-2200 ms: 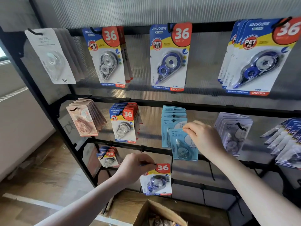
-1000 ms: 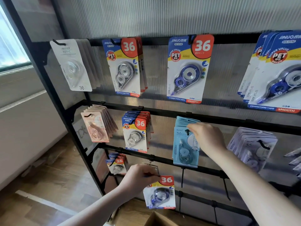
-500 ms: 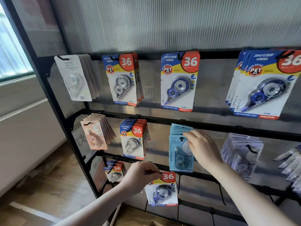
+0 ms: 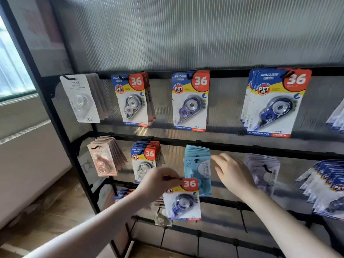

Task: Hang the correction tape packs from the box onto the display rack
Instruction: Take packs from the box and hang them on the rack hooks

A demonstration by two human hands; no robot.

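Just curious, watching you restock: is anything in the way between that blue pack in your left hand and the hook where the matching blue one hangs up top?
Nothing visible blocks it. The left hand pinches the blue pack low down; the matching pack hangs straight above, in front of the rack.

Soft window daylight, edges warped
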